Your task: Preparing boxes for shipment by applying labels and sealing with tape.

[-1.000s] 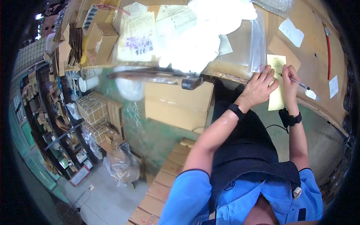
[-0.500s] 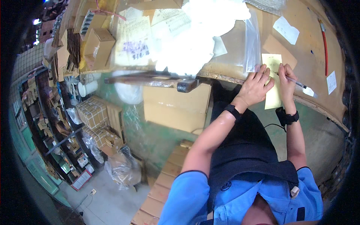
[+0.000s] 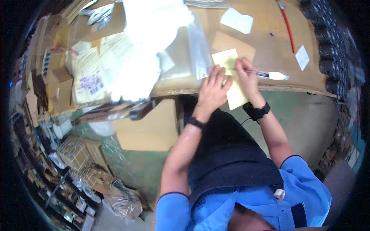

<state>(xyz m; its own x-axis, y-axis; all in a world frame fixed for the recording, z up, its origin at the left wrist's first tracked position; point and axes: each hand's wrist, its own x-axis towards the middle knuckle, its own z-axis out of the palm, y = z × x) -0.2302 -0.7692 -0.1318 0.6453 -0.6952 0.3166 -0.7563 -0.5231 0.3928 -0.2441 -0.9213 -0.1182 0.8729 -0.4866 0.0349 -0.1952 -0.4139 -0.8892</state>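
Note:
A strip of yellow paper [image 3: 234,92] lies on the cardboard-covered table, its near end jutting past the front edge. My left hand [image 3: 214,89] rests flat on the paper's left side with fingers outstretched. In my right hand [image 3: 247,76] a pen [image 3: 257,72] with a clear barrel is pinched, its tip against the paper and its back end pointing right. A brown piece of card [image 3: 233,43] sits partly under the paper's far end. Left of the paper lies a clear plastic bag [image 3: 199,50]. Black bands circle both my wrists.
A red pencil-like stick [image 3: 287,29] and white paper pieces [image 3: 236,20] lie farther right. Black chain-like parts [image 3: 325,50] line the right edge. Written sheets [image 3: 89,73] and an open cardboard box [image 3: 59,86] stand left, beside an overexposed white area. A large carton [image 3: 144,131] is below the table.
The whole view has swung, so table and hands appear farther left and the black chain-like parts show at right. My left hand stays on the paper and my right keeps the pen.

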